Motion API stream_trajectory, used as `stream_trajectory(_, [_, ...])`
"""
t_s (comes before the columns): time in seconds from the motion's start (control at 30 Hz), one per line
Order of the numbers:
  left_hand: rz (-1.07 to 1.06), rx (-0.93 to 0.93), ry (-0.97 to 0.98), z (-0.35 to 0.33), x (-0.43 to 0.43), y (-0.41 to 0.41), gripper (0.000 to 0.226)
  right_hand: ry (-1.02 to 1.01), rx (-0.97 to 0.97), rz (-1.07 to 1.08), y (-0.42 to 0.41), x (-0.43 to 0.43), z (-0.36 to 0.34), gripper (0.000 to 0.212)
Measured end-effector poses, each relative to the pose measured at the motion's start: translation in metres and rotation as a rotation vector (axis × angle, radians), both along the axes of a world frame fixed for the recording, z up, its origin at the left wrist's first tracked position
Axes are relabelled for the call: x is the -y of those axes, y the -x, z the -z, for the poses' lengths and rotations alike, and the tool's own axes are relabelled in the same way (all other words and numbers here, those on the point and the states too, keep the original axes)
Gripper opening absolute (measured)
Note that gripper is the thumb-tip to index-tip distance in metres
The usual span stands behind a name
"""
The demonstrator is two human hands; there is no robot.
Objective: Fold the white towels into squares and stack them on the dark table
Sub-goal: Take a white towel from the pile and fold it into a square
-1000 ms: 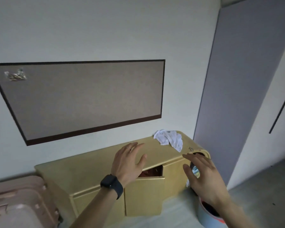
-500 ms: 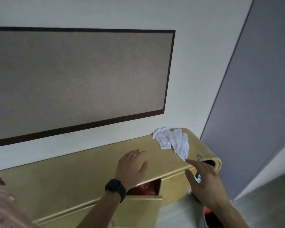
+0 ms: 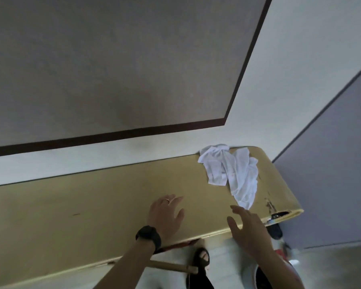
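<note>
Loosely crumpled white towels (image 3: 236, 176) atop the yellow cabinet's (image 3: 81, 209) right end.

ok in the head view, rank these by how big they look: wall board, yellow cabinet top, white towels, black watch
1. grey wall board, largest even though the frame crops it
2. yellow cabinet top
3. white towels
4. black watch, smallest though nearest the camera
</note>
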State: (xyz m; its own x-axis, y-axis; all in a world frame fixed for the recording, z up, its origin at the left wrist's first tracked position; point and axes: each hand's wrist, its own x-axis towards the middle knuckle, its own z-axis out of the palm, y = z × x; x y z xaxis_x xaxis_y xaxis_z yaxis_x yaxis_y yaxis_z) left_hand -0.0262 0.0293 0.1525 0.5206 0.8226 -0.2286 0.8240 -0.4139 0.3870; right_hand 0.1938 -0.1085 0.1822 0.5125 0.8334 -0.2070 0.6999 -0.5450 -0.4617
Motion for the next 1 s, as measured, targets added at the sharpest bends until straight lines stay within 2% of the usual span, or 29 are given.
stream_trajectory(0.17, [-0.048,-0.151,0.143,0.055,-0.036,-0.036,0.053,0.145,-0.109,-0.017,-0.054,-0.091,0.067,0.045])
stream_trajectory(0.37, [-0.126,-0.279,0.287,0.120,-0.078,-0.063,0.067,0.272,-0.236,0.199,-0.100,-0.182,0.141,0.059])
stream_trajectory(0.43, [-0.101,-0.334,0.314,0.139,-0.086,-0.065,0.069,0.307,-0.215,0.241,-0.105,-0.199,0.154,0.054])
stream_trajectory(0.6, [-0.114,-0.319,0.359,0.177,-0.080,-0.058,0.068,0.296,-0.179,0.229,-0.109,-0.213,0.176,0.031])
stream_trajectory(0.7, [-0.086,-0.327,0.431,0.170,-0.087,-0.057,0.070,0.155,-0.239,0.215,-0.107,-0.220,0.153,0.026])
stream_trajectory(0.8, [-0.101,-0.302,0.521,0.145,-0.103,-0.062,0.077,-0.008,-0.364,0.223,-0.104,-0.234,0.098,0.021])
stream_trajectory(0.87, [-0.161,-0.190,0.470,0.118,-0.112,-0.069,0.075,-0.092,-0.367,0.187,-0.101,-0.243,0.053,0.021])
stream_trajectory(1.0, [-0.175,0.166,0.246,0.045,-0.128,-0.093,0.070,-0.198,-0.398,0.128,-0.092,-0.255,-0.028,0.022])
